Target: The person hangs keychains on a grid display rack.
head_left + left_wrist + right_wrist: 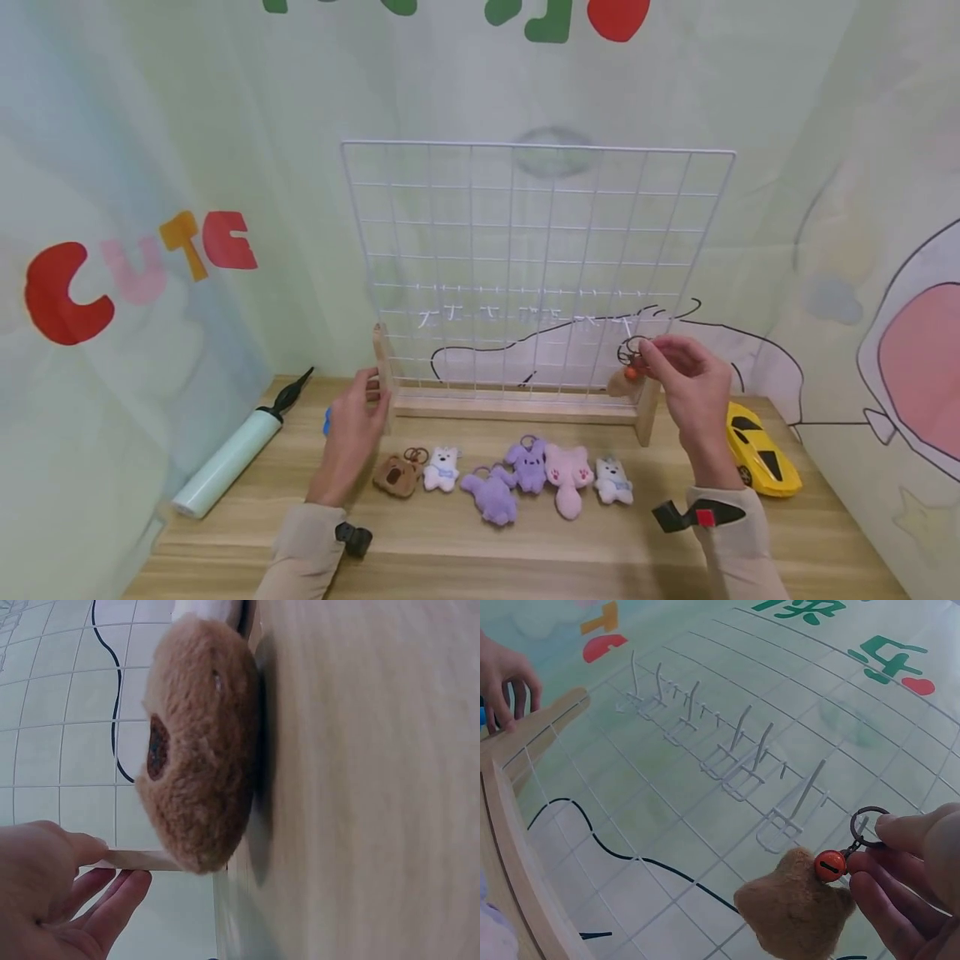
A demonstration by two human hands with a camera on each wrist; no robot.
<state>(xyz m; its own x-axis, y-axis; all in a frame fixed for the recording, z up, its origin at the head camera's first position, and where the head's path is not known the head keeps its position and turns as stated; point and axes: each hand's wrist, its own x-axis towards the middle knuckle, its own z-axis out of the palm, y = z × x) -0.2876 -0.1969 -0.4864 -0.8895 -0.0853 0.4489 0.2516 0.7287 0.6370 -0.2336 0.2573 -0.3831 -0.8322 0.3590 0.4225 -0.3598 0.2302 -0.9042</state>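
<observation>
My right hand [693, 383] pinches the dark key ring [870, 826] of a brown plush keychain [799, 904]. An orange bell [831, 865] hangs beside the plush. The ring is at the rightmost white hook on the wire grid [532, 225]; whether the hook passes through it I cannot tell. My left hand [356, 421] holds the left wooden upright [135, 859] of the grid's stand between thumb and fingers. Below the left hand, a brown plush bear keychain [199, 750] lies on the table.
Along the table [465, 567] lie white plush bears [441, 469], purple plush toys [492, 496] and a pink plush [570, 479]. A mint-green pump [232, 462] lies at the left, and a yellow toy car [761, 450] stands at the right. More white hooks [489, 312] line the grid.
</observation>
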